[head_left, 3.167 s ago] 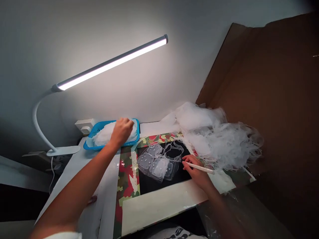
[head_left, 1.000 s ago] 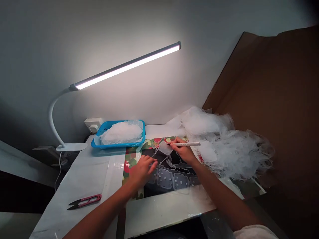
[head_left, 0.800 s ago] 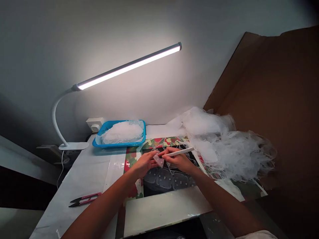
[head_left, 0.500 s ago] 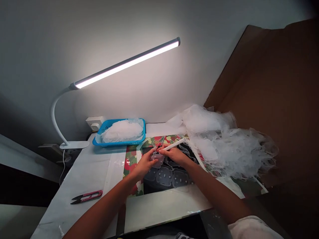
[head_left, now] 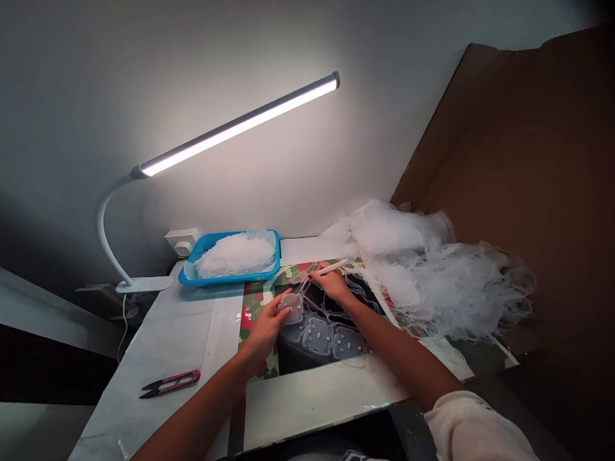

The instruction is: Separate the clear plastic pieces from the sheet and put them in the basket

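Observation:
My left hand [head_left: 265, 326] holds a small transparent plastic piece [head_left: 291, 308] against its fingers, above a black mat [head_left: 307, 301]. My right hand [head_left: 332, 286] grips a slim white pen-like tool [head_left: 332, 267], its tip close to thin transparent plastic strands on the mat. A moulded transparent blister sheet [head_left: 331, 340] with square cells lies under and in front of my hands. Its outline is partly hidden by my left hand.
A blue tray [head_left: 230, 280] of transparent plastic stands behind my hands, and a large heap of transparent plastic scrap [head_left: 432, 275] lies to the right. Red-handled thread snips [head_left: 170, 384] rest on the white table at left. A clamp lamp and cardboard sheet stand nearby.
My left hand has moved down and left, apart from my right hand, carrying the small plastic piece. My right hand has shifted up, with the white tool lying flatter.

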Demonstrator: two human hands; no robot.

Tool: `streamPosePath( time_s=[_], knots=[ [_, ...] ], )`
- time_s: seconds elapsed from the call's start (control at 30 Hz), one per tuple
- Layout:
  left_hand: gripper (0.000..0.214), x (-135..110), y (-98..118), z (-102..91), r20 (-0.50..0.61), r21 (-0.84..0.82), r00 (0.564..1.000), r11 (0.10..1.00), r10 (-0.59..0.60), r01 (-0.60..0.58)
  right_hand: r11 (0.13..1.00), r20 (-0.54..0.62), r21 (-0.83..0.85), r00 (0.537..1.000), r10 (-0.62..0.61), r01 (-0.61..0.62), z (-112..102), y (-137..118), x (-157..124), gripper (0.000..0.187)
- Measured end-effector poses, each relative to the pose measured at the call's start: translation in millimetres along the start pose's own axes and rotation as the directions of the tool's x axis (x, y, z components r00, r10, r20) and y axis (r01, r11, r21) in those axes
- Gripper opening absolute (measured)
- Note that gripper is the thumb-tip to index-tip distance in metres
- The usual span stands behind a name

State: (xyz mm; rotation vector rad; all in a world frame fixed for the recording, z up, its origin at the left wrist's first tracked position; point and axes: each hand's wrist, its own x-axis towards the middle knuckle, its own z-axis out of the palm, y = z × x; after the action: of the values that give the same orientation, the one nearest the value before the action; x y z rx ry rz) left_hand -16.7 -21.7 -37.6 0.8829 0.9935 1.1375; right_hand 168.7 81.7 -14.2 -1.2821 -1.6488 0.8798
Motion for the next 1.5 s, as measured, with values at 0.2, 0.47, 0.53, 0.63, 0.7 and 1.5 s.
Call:
streamPosePath(
  time_s=[0.2,0.47,0.53,0.63,0.7,1.5],
  knots=[
    [0.059,-10.3,20.8,-2.7,-0.020,-0.214,0.999,0.976,0.043,-0.046,0.989,0.065,0.122,0.995,0.080,-0.087,14.8,8.1,45.0,0.020],
    [0.080,-12.8,24.9,5.0,0.034,-0.141,0.997,0.988,0.075,-0.070,0.976,0.175,0.195,0.982,0.065,-0.099,27.1,1.9,78.8,0.021],
    [0.090,-14.2,23.9,6.0,0.055,-0.103,0.993,0.990,0.101,-0.095,0.980,0.144,0.176,0.987,0.067,-0.092,18.6,3.5,79.1,0.019],
    [0.095,-17.2,24.9,8.6,0.084,-0.050,0.988,0.991,0.128,-0.125,0.984,0.027,0.165,0.997,0.070,-0.073,-5.0,5.7,70.0,0.019],
    [0.098,-18.0,27.2,10.4,0.093,-0.010,0.987,0.991,0.130,-0.130,0.984,-0.034,0.169,0.997,0.065,-0.058,-26.4,7.6,55.0,0.021],
    [0.047,-30.0,-24.2,81.4,0.559,0.795,0.827,-0.247,-0.055,-0.554,0.960,0.220,-0.193,0.963,-0.157,0.200,-111.5,30.0,-149.6,0.012]
  ],
)
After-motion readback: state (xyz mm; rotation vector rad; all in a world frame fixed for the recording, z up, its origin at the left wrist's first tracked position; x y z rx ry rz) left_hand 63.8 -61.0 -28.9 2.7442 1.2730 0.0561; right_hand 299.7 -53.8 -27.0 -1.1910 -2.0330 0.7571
